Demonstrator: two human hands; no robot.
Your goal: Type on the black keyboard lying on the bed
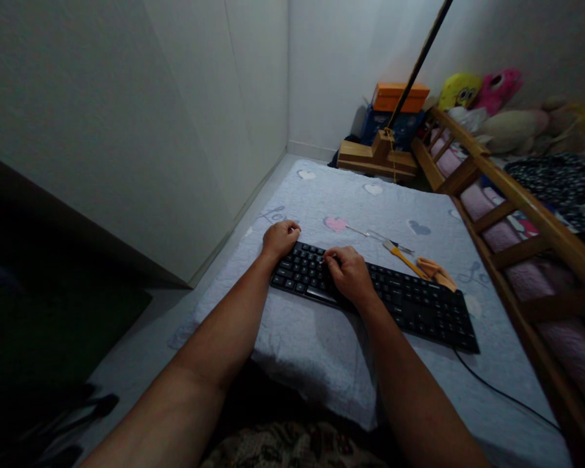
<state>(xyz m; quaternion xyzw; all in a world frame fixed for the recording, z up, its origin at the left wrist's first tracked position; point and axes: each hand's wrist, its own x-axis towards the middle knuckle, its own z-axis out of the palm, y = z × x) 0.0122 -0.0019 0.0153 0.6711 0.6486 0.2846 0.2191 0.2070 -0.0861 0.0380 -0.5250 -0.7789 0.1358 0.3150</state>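
Observation:
A black keyboard (404, 300) lies on a pale blue quilt (361, 201) printed with hearts. My left hand (279, 238) grips the keyboard's far left corner, fingers curled over the edge. My right hand (350, 273) rests on the keys left of the middle, fingers bent and pinching at a key; what is between the fingertips is too small to see. Just beyond the keyboard lie a yellow-handled tool (403, 259), metal tweezers (377, 235) and an orange-tan object (436, 272).
The keyboard's cable (504, 393) trails off to the right front. A wooden bed rail (511, 188) runs along the right, with plush toys (482, 94) behind it. Boxes (398, 97), a wooden stand (375, 156) and a dark pole stand at the far corner. White walls close the left.

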